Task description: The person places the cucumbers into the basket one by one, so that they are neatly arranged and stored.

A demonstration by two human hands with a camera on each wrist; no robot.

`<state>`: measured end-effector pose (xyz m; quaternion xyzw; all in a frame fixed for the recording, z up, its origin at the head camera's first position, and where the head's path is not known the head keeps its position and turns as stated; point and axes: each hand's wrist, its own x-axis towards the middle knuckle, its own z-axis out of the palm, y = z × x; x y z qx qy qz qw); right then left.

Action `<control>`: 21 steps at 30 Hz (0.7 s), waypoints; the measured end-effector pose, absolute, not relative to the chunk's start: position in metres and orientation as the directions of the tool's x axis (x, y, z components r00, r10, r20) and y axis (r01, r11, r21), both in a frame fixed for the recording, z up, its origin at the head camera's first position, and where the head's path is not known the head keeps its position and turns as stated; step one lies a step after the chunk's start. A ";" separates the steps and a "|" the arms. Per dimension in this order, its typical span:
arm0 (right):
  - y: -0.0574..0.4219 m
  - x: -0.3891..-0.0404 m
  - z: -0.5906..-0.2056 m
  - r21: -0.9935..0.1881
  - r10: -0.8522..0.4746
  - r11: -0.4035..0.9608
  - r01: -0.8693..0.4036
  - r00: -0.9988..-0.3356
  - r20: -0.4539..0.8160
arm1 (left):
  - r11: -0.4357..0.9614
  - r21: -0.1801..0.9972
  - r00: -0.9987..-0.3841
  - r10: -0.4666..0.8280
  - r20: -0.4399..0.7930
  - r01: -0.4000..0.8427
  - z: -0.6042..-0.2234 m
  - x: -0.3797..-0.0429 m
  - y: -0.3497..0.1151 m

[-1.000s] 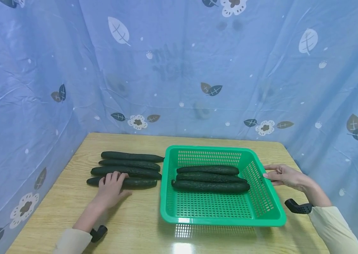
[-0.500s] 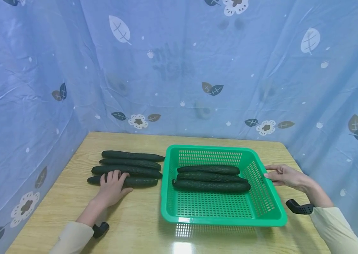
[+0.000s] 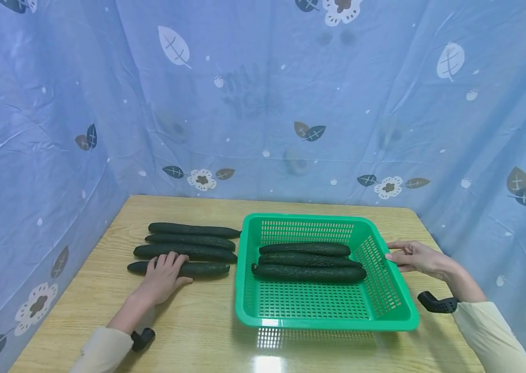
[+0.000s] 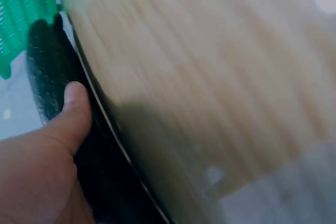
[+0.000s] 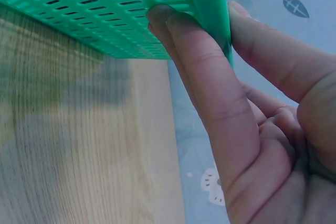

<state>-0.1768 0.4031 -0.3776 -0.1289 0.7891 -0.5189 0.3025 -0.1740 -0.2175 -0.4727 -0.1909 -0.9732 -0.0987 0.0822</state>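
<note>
My left grip (image 3: 161,280) is clamped on the nearest loose cucumber (image 3: 208,270), on the counter (image 3: 198,326) just left of the basket (image 3: 328,325), which my right grip (image 3: 419,257) pinches. I judge this the pick-up step; next calls for a level lift, clear of the basket.

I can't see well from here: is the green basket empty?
Not empty: three cucumbers lie side by side in the green basket, leaving part of its floor bare.

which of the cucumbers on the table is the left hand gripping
The front cucumber of the four left of the green basket: the left hand grips it, while the other three cucumbers lie farther back.
</note>
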 end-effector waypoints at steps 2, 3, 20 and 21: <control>0.403 -0.177 -0.378 -0.895 -0.518 0.434 0.104 -0.784 -0.342 | 0.907 0.172 -0.918 0.354 0.181 0.384 -0.468 -0.173 -0.218; 0.403 -0.177 -0.378 -0.892 -0.514 0.440 0.102 -0.786 -0.343 | 0.907 0.179 -0.920 0.353 0.171 0.382 -0.466 -0.172 -0.218; 0.401 -0.175 -0.372 -0.878 -0.472 0.465 0.113 -0.807 -0.354 | 0.921 0.230 -0.949 0.315 0.031 0.313 -0.411 -0.178 -0.220; 0.401 -0.174 -0.372 -0.877 -0.470 0.467 0.113 -0.808 -0.355 | 0.920 0.239 -0.949 0.313 0.030 0.311 -0.408 -0.179 -0.220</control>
